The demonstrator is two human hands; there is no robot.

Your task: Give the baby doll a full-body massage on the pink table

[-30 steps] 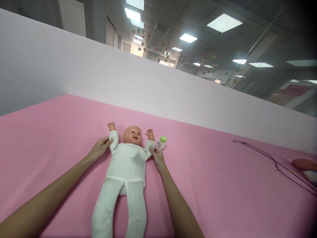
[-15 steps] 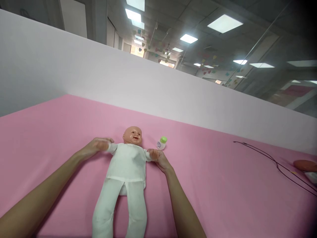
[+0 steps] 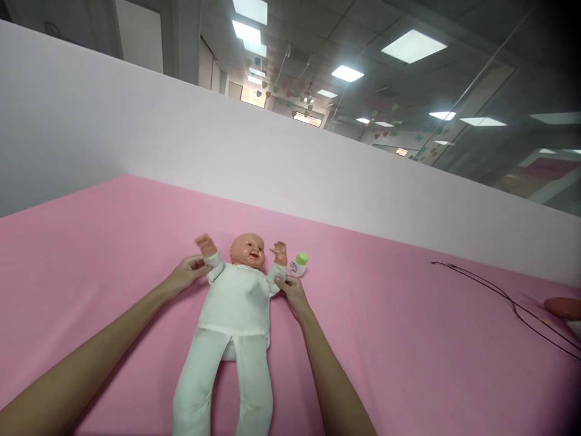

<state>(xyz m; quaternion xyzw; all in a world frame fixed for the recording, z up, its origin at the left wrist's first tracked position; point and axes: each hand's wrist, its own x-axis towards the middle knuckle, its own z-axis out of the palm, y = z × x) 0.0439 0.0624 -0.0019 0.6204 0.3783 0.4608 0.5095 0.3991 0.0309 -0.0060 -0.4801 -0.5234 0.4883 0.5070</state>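
A baby doll (image 3: 236, 300) in a white top and white trousers lies on its back, its head toward the far wall. Its two arms are bent upward beside the head. My left hand (image 3: 185, 274) is closed on the doll's sleeved arm (image 3: 213, 263) at the left of the picture. On the other side, my right hand (image 3: 294, 292) grips the sleeve of the doll's arm (image 3: 276, 274) between thumb and fingers. Just beyond my right hand stands a small clear bottle (image 3: 299, 264) with a green cap.
A pink padded surface (image 3: 385, 339) lies under everything, with a white wall (image 3: 290, 169) along its far side. Thin black cables (image 3: 488, 287) run across the right part. At the right edge is an orange-brown rounded object (image 3: 563, 307), partly cut off.
The doll's arms, low and out to the sides before, are now raised beside its head. My hands have moved slightly inward with them, holding the sleeves. The bottle stays in place.
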